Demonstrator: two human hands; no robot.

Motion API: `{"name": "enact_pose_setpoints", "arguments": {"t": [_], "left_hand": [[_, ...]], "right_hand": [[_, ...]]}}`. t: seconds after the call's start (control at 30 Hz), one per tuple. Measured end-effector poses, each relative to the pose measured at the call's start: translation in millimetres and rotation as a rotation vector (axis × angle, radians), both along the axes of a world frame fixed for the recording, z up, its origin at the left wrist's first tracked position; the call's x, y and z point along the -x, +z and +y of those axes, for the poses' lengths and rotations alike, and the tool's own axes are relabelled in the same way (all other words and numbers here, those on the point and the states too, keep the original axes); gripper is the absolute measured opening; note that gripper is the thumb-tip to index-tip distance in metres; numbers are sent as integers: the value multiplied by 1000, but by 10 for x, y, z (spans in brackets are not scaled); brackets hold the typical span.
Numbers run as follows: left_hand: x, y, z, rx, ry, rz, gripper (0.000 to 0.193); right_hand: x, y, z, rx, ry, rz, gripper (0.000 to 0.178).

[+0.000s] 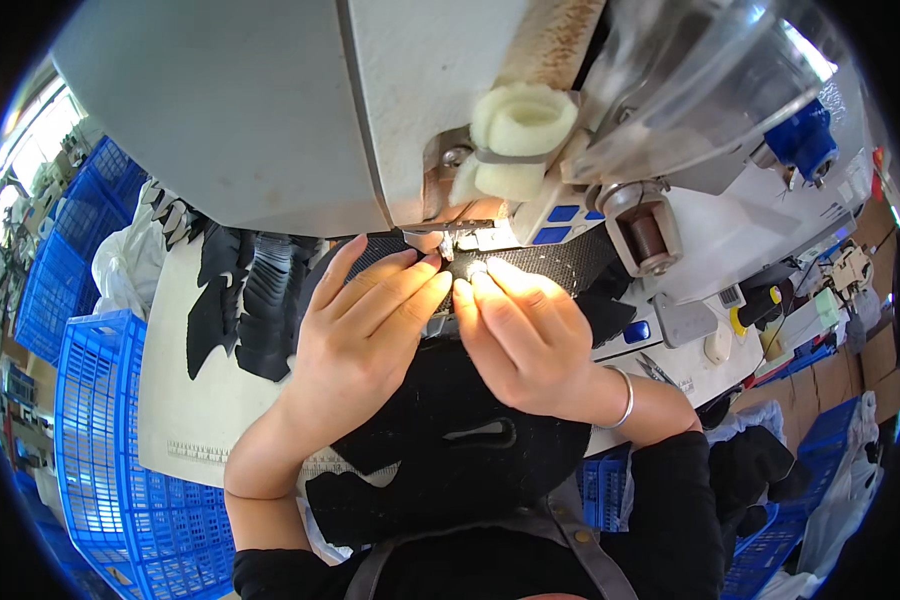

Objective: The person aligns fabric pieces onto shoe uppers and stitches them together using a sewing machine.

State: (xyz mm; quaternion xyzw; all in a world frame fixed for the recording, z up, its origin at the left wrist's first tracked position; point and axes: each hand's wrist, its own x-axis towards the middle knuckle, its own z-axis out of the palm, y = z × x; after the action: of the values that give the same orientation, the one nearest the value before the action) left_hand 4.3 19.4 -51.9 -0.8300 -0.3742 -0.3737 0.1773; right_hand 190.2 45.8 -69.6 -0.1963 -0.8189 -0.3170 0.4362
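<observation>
A black mesh-textured piece (pixel 575 265) lies under the lit needle area (pixel 448 243) of a pale sewing machine (pixel 260 110). My left hand (pixel 365 320) is on its left part, fingertips close to the needle, little finger lifted apart. Its thumb is hidden. Close by on the right, my right hand (pixel 530 335) pinches the piece with bent fingers near the bright spot, a metal bangle (pixel 625 398) on the wrist. Below both hands hangs a large black piece (pixel 420 400) with a slot, reaching toward my lap.
Stacks of cut black pieces (pixel 270 300) lie on the pale table (pixel 175 400) at the left. Blue plastic crates (pixel 95 400) stand beyond it. Right of the machine are a thread bobbin (pixel 642 228), tweezers (pixel 655 368) and a yellow-and-black spool (pixel 755 308).
</observation>
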Motion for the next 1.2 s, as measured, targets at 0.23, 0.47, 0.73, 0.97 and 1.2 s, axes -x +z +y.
{"name": "enact_pose_setpoints", "arguments": {"t": [0.23, 0.47, 0.73, 0.97, 1.2], "left_hand": [[55, 5, 120, -71, -15, -21, 23], [98, -65, 289, -141, -72, -98, 21], [68, -51, 250, -337, 31, 21, 30], [6, -138, 350, -219, -279, -69, 39], [-21, -136, 292, -147, -163, -31, 45]], "right_hand": [[128, -8, -32, -231, -166, -190, 16], [369, -84, -75, -413, -453, -346, 23], [314, -3, -270, -28, -250, -207, 26], [-724, 624, -122, 1026, 480, -316, 48], [-144, 167, -143, 103, 120, -125, 7]]}}
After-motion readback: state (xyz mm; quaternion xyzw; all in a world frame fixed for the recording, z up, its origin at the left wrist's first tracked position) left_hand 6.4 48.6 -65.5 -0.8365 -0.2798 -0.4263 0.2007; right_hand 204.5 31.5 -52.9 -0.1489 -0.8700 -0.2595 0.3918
